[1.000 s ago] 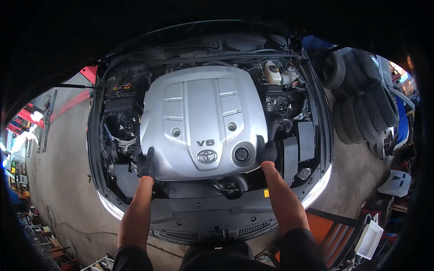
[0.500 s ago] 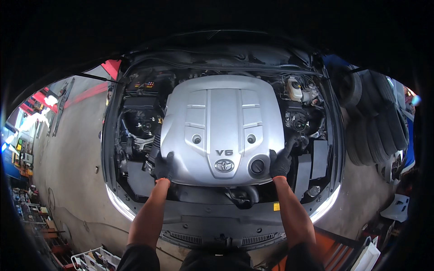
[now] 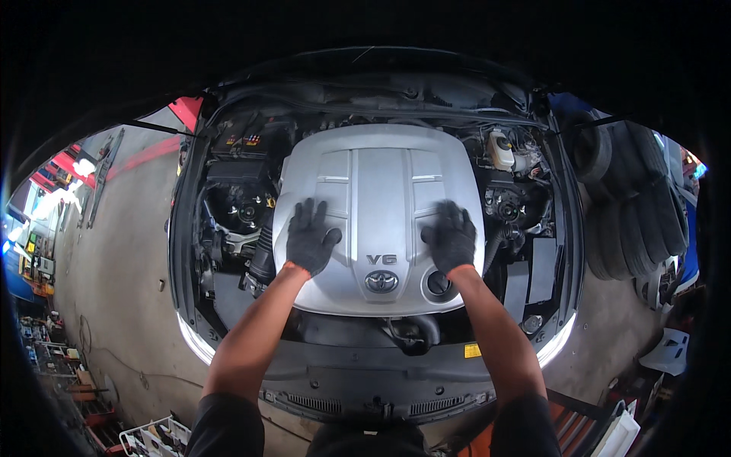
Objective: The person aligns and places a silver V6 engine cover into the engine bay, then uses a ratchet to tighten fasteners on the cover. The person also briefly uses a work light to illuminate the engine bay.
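A large silver engine cover (image 3: 381,206) lies over the middle of the car's engine bay. On its left half rests my left hand (image 3: 311,238), in a black glove with an orange cuff, palm down with the fingers spread. My right hand (image 3: 451,234), gloved the same way, is flat over the right half with fingers apart, slightly blurred. Neither hand holds anything. Just below my right hand is the black oil filler cap (image 3: 438,283), partly covered by my wrist. The bolt holes in the cover are hidden beneath my hands.
A white-bodied fluid reservoir (image 3: 501,151) stands at the bay's back right, and the fuse box or battery area (image 3: 242,145) at back left. The black front panel (image 3: 365,365) lies under my forearms. Stacked tyres (image 3: 628,198) are on the right; a red-orange tool chest (image 3: 563,434) is near my right elbow.
Both hands have left the cover's front corners and moved forward and inward onto its top. Their fingers have gone from curled at the edges to spread flat.
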The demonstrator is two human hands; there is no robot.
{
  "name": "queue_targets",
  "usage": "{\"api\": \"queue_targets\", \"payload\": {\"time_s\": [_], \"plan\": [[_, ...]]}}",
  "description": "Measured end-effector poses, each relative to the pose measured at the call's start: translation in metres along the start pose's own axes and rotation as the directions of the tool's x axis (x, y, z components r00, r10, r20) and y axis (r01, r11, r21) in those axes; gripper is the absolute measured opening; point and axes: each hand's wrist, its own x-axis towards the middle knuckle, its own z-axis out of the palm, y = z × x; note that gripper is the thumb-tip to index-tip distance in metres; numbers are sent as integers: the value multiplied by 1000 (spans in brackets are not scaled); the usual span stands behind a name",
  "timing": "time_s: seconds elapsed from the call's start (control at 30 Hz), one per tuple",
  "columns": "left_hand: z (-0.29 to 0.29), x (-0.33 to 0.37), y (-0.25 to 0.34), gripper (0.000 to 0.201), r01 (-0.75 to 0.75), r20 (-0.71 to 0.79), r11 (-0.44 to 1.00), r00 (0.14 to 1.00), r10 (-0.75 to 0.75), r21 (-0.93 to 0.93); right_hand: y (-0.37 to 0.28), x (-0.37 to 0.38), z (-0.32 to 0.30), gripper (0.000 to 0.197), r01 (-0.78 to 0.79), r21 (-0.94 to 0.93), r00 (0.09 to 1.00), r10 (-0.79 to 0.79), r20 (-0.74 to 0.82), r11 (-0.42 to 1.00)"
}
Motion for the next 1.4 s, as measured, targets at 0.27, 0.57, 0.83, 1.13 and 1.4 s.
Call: {"api": "queue_targets", "payload": {"time_s": [0.27,0.57,0.83,1.13,1.4], "plan": [[18,97,23,78,-6,230,992,973,-23,125,-85,127,-6,81,185,7,969,-183,164,983],[46,136,24,77,-70,-34,985,997,76,157,-103,180,34,75,249,-42,967,-251,-40,968],[23,83,32,78,-76,25,996,997,75,54,-88,143,11,78,403,-32,914,-400,68,915],[32,32,23,80,-42,-20,998,999,43,56,-62,70,7,76,341,-65,939,-343,-24,938],[5,-53,61,86,94,140,985,987,-73,-147,-64,16,-11,77,232,-14,968,-230,98,973]]}}
